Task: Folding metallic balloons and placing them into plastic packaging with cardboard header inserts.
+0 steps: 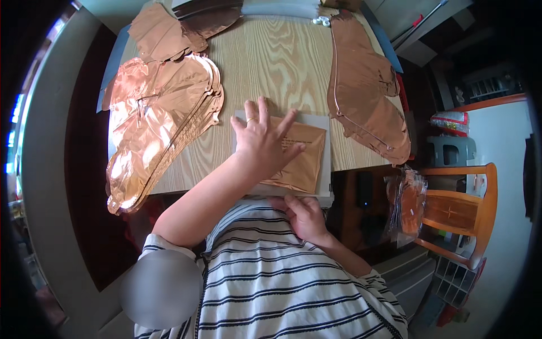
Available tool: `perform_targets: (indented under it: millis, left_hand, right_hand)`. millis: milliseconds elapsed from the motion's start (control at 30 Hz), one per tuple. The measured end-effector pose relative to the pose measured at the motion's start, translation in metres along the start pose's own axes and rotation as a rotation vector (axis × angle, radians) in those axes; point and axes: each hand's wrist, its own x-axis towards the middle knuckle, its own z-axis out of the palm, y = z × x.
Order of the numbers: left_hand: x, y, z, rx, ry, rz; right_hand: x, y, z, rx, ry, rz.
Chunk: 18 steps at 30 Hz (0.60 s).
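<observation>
Along the near edge of the table [271, 62], the left hand [261, 137] lies spread wide, grasping nothing, on the folded copper foil [307, 164], where light, even pressure should best avoid creases, while the right hand [306, 219] curls below, its hold unclear.

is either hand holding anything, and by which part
The left hand grips nothing: it lies spread over the left part of the copper-coloured foil sheet. Whether the right hand holds anything cannot be told.
</observation>
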Motion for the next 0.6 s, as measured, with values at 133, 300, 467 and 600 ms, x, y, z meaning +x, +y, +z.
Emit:
perform_targets:
  millis: [133, 300, 467, 600]
  left_hand:
    - [-0.016, -0.016, -0.008, -0.200, 0.211, 0.067]
    - [-0.103, -0.043, 0.012, -0.594, 0.524, 0.038]
    - [-0.129, -0.047, 0.021, -0.496, 0.385, 0.053]
    - [-0.121, -0.054, 0.026, -0.490, 0.390, 0.127]
  right_hand:
    - [0.001, -0.001, 0.000, -0.053, 0.041, -0.047]
    - [0.007, 0.005, -0.011, -0.086, 0.051, -0.031]
    - [0.015, 0.010, -0.002, -0.100, 0.074, -0.067]
    - [0.017, -0.001, 0.010, -0.066, 0.165, -0.033]
